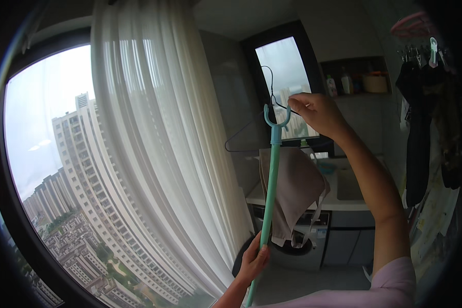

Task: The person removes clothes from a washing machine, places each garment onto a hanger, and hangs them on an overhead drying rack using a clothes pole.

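My left hand (253, 261) is wrapped round the green shaft of a clothes-hanging pole (270, 197) that leans slightly right toward its top. The pole ends in a blue two-pronged fork (276, 124). Just above the fork is a dark wire clothes hanger (272, 83), its hook pointing up. My right hand (318, 114) pinches the hanger's wire beside the right prong. Whether the hanger rests in the fork, I cannot tell. Below it hangs a grey-mauve cloth item (297, 187) with straps, partly behind the pole; how it is attached is hidden.
A sheer white curtain (154, 128) and a large window (41, 123) fill the left side. Behind the cloth stand a counter with a sink (349, 185) and a front-loading washing machine (313, 251). Dark clothes (421, 128) hang on the right under a pink clip hanger (410, 23).
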`<state>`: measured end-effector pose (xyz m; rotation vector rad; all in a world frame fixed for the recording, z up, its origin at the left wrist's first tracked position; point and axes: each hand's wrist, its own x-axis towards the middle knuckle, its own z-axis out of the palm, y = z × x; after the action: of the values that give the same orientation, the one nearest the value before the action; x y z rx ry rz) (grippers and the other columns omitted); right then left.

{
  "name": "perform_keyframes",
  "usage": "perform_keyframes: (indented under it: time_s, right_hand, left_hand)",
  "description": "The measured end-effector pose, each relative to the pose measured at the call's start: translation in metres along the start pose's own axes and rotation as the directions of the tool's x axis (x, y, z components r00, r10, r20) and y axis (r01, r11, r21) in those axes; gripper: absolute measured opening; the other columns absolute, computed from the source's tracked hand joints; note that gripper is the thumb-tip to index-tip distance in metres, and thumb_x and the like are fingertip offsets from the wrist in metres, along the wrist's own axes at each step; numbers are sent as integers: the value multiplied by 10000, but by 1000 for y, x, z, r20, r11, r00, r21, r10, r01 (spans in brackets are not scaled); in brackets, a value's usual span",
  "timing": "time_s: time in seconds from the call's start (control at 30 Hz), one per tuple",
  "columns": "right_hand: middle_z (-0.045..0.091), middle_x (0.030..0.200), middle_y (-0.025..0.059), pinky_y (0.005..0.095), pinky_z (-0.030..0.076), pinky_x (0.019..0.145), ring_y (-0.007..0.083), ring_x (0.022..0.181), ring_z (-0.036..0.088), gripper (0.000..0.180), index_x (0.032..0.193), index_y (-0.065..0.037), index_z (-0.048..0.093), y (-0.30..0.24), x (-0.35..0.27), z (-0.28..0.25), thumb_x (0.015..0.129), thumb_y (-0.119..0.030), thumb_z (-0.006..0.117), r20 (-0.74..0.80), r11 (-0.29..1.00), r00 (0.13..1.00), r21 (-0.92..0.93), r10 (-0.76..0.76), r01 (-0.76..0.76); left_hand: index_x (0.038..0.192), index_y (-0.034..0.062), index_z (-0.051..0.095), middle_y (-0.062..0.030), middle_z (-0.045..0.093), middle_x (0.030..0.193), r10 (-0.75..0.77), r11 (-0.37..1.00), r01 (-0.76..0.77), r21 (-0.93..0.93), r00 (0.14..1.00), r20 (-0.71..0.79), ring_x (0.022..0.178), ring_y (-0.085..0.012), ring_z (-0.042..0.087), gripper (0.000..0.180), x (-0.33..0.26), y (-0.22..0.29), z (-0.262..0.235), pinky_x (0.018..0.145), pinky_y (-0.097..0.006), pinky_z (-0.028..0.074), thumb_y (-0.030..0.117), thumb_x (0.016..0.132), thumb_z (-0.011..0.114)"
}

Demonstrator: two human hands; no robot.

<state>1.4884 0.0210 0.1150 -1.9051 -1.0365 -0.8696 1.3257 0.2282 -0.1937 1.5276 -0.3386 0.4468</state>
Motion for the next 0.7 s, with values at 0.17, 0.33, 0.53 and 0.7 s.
perform_keyframes:
  time_s: [0.17, 0.33, 0.53, 0.7]
  right_hand:
    - [637, 1043, 130, 350, 482, 786, 252, 862, 628, 357, 1103, -41, 610, -44, -30, -43, 865, -307, 614, -541, 880, 695, -269, -474, 391]
    - [592, 1068, 130, 375, 441, 848, 280, 1000, 563, 355, 1151, -57, 565, -64, -112, -20, 825, -178, 640, -531, 839, 670, -167, -520, 518]
    - [559, 1086, 143, 390, 438, 851, 300, 978, 553, 477, 1201, -31, 512, -46, -180, 23, 785, -203, 670, -343, 881, 833, 33, -434, 472]
    - [540, 1139, 166, 393, 447, 870, 300, 1008, 551, 603, 1258, -17, 448, -37, -211, 46, 776, -278, 697, -265, 894, 868, 44, -420, 446]
  left_hand:
    - [1414, 13, 266, 3, 455, 730, 163, 986, -163, 30, 986, -14, 512, -67, 434, 530, 36, 69, 4, 460, -206, 378, 270, 983, 434]
    - [1446, 78, 223, 9, 441, 747, 287, 958, -287, 27, 958, -23, 498, -47, 415, 528, 57, 137, 9, 439, -192, 366, 280, 994, 406]
    - [1448, 104, 224, -2, 456, 781, 386, 922, -387, 21, 921, 43, 500, -64, 431, 530, 78, 202, 44, 443, -198, 392, 321, 994, 390]
    - [1438, 114, 245, -15, 464, 781, 445, 894, -447, 42, 894, 52, 483, -76, 452, 530, 77, 245, 78, 428, -203, 399, 348, 987, 398]
